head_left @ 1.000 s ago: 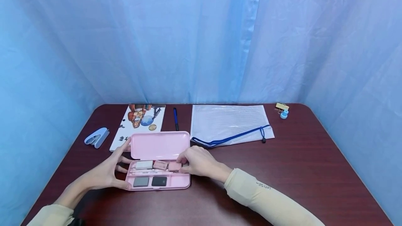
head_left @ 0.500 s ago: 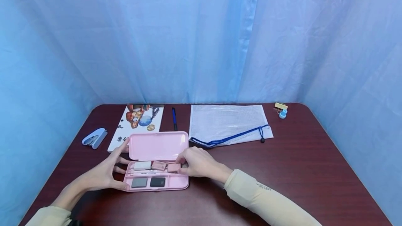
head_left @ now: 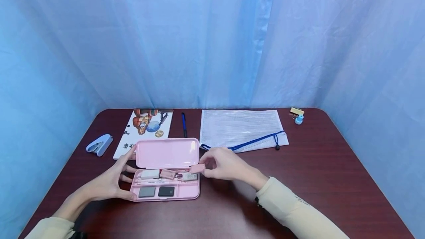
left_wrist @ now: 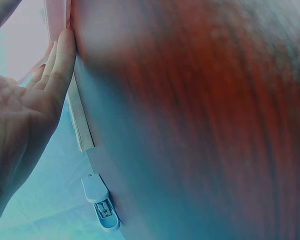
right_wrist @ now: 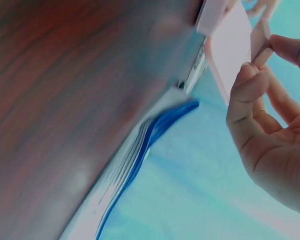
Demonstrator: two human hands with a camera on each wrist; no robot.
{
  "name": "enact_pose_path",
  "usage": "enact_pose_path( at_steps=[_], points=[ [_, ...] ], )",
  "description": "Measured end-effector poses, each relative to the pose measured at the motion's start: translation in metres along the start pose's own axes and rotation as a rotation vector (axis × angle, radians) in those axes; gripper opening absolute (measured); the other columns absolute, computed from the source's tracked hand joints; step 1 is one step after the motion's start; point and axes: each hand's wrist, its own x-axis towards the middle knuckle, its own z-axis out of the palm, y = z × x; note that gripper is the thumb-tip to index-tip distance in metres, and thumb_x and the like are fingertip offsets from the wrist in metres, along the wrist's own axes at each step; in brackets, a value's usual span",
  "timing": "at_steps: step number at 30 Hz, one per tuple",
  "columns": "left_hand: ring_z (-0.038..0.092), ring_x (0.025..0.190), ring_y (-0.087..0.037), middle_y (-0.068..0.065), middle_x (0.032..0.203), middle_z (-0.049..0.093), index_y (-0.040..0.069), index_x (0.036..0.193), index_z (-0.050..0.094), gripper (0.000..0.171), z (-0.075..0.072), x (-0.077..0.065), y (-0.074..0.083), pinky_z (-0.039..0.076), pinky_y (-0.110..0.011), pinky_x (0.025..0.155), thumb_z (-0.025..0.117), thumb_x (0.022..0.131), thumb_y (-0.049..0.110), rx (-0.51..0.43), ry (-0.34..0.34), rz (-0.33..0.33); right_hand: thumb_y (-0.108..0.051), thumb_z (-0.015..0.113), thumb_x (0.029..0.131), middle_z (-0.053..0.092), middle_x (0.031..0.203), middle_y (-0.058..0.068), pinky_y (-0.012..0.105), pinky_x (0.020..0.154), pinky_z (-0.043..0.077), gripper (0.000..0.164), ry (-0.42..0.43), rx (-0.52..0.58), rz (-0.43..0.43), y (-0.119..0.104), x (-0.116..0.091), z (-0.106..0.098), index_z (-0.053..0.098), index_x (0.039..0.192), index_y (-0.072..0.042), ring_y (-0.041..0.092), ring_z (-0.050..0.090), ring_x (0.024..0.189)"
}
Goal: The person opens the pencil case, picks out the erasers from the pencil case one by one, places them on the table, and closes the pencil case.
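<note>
A pink pencil case (head_left: 187, 192) lies with its lid folded back on the table. My left hand (head_left: 107, 183) spans its left end in the head view, thumb at the front corner and index finger along the lid's edge, fingers fairly straight. Between thumb and fingertips, my right hand (head_left: 227, 165) pinches a small pink block like an eraser (head_left: 197, 168), held above the case's right end. The right wrist view also shows this pink eraser (right_wrist: 260, 42). Inside the case lie a white block (head_left: 150, 174), another pink block (head_left: 168, 174), a printed pale block (head_left: 190, 177), a grey block (head_left: 147, 191) and a black one (head_left: 166, 191).
Behind the case are a picture-covered book (head_left: 146, 130), a blue pen (head_left: 184, 125) and a mesh zip pouch (head_left: 242, 128). A light-blue stapler (head_left: 99, 145) sits at left. At far right are a yellow binder clip (head_left: 297, 111) and a small blue object (head_left: 299, 119).
My right hand has lifted the pink eraser up and to the right out of the case, uncovering the pale printed block. My left hand stays at the case's left end.
</note>
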Motion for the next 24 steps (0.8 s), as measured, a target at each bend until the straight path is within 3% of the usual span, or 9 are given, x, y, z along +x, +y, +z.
enact_pose_path(
  at_steps=[4,11,18,24],
  points=[
    [0.058,0.115,-0.037,-0.023,0.149,0.023,0.024,0.164,-0.004,0.134,0.0,0.0,0.001,0.059,-0.032,0.08,0.093,0.072,0.022,0.005,0.001,0.011,-0.017,0.076,0.083,0.066,0.082,-0.002,0.024,0.062,0.049,0.016,0.04,0.036,0.011,0.012,-0.012,-0.013,0.075,0.099,-0.014,0.016,0.06,0.068],
    [0.059,0.115,-0.037,-0.023,0.149,0.023,0.023,0.164,-0.005,0.135,0.0,0.0,0.0,0.059,-0.032,0.079,0.094,0.072,0.022,0.013,0.004,0.022,-0.014,0.078,0.082,0.066,0.083,-0.002,0.025,0.059,0.049,0.016,0.095,0.044,0.008,0.041,-0.029,-0.025,0.074,0.098,-0.014,0.006,0.054,0.062],
    [0.059,0.114,-0.031,-0.02,0.15,0.024,0.027,0.164,-0.004,0.134,-0.001,-0.001,-0.002,0.058,-0.032,0.08,0.094,0.071,0.021,0.004,0.007,0.009,-0.014,0.077,0.082,0.063,0.083,-0.005,0.025,0.061,0.047,0.015,0.062,0.011,0.088,0.06,-0.039,-0.029,0.074,0.097,-0.015,0.004,0.052,0.062],
    [0.059,0.115,-0.034,-0.02,0.15,0.023,0.028,0.164,-0.004,0.134,-0.001,-0.001,-0.003,0.058,-0.032,0.08,0.093,0.072,0.021,0.001,0.006,0.008,-0.017,0.077,0.083,0.064,0.081,-0.008,0.024,0.059,0.046,0.017,0.018,0.0,0.149,0.071,-0.045,-0.028,0.073,0.099,-0.013,0.003,0.052,0.06]
  ],
)
